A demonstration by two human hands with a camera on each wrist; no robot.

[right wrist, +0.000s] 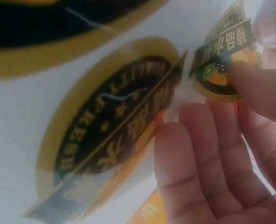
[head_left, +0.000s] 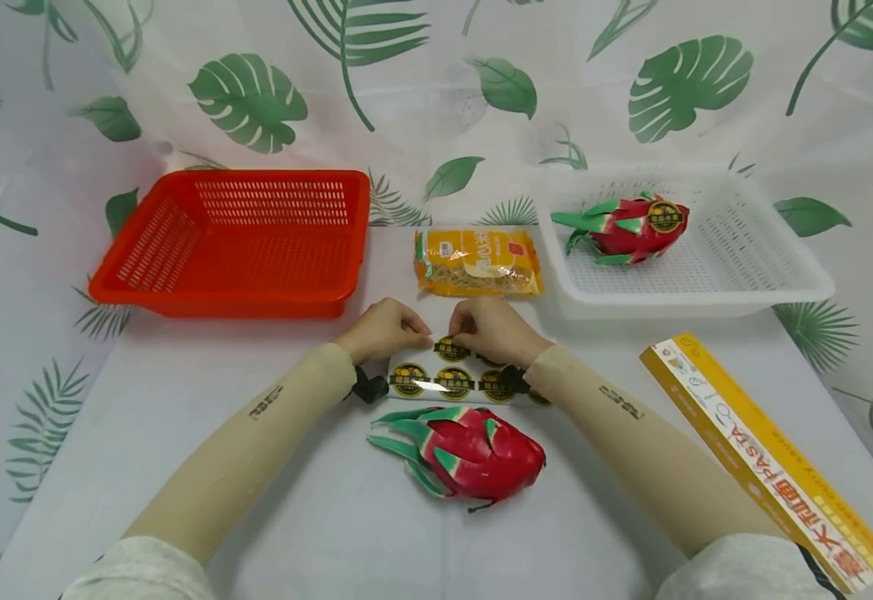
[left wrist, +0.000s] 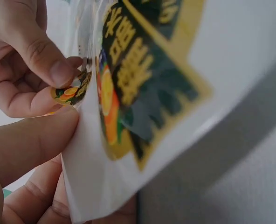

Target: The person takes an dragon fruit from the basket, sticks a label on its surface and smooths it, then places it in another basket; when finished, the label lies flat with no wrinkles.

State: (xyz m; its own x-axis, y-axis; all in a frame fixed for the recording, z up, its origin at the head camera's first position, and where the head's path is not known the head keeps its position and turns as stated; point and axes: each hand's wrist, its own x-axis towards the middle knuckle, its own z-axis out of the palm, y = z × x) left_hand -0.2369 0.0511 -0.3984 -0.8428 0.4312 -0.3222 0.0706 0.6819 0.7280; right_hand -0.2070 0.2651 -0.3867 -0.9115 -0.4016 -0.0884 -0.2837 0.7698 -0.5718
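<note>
Over a white sheet of round black-and-gold fruit stickers (head_left: 454, 383), both hands meet near its far edge. My left hand (head_left: 385, 325) grips the edge of the sheet, thumb on top and fingers beneath in the left wrist view. Between thumb and finger, my right hand (head_left: 499, 329) pinches one sticker (left wrist: 72, 93), which stands up from the sheet at an angle. In the right wrist view this sticker (right wrist: 224, 70) shows its printed fruit. A red dragon fruit (head_left: 481, 454) with green leaf tips lies on the near side of the sheet, its stem to the right.
A red basket (head_left: 226, 305) stands at the back left. The white basket (head_left: 694, 304) at the back right holds another dragon fruit (head_left: 616, 237) bearing a round sticker (head_left: 664, 215). Between them lies an orange food packet (head_left: 479, 262). A long pasta box (head_left: 770, 462) rests at the right.
</note>
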